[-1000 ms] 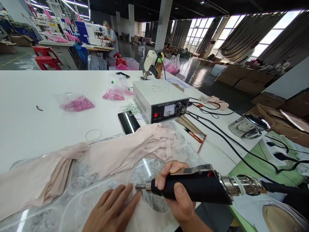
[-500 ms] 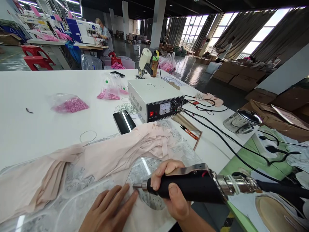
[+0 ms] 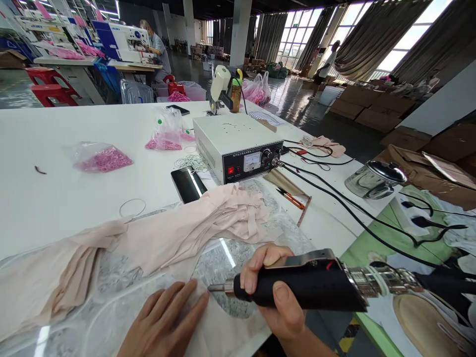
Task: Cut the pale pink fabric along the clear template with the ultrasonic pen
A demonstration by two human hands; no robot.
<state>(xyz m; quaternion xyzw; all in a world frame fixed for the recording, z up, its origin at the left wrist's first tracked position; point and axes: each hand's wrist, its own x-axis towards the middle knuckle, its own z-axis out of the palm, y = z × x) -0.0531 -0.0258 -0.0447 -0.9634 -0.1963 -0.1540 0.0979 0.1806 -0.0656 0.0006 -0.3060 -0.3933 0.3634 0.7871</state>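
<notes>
Workshop floor with a white table [image 3: 63,206] in front; a clear sheet [image 3: 106,280] covers its near part. On the sheet, at the near edge, lies a pale cloth [image 3: 223,329], one side curving inward. Black tool [image 3: 314,287] is held over the right side of the cloth, its metal tip [image 3: 218,287] pointing left, just beside the left fingertips; contact between tip and cloth cannot be confirmed. Right hand [image 3: 286,317]: closed round the tool's body, fingers over the top, thumb on the near side. Left hand [image 3: 161,320]: palm down, fingers nearly straight, resting on the cloth and gripping nothing. Beyond the hands, a pale heap [image 3: 178,233] crosses the sheet, with a layered stack [image 3: 70,270] to its left. Phone [image 3: 188,184] lies just behind the heap, a string coil [image 3: 191,162] at its far end, near the control box [image 3: 238,144]. Orange snips [image 3: 293,200] and a lidded mug [image 3: 372,181] lie to the right. Past the table, a co-worker [image 3: 160,52] is at a sewing machine [image 3: 121,42]; red stools [image 3: 54,91] stand left of it
</notes>
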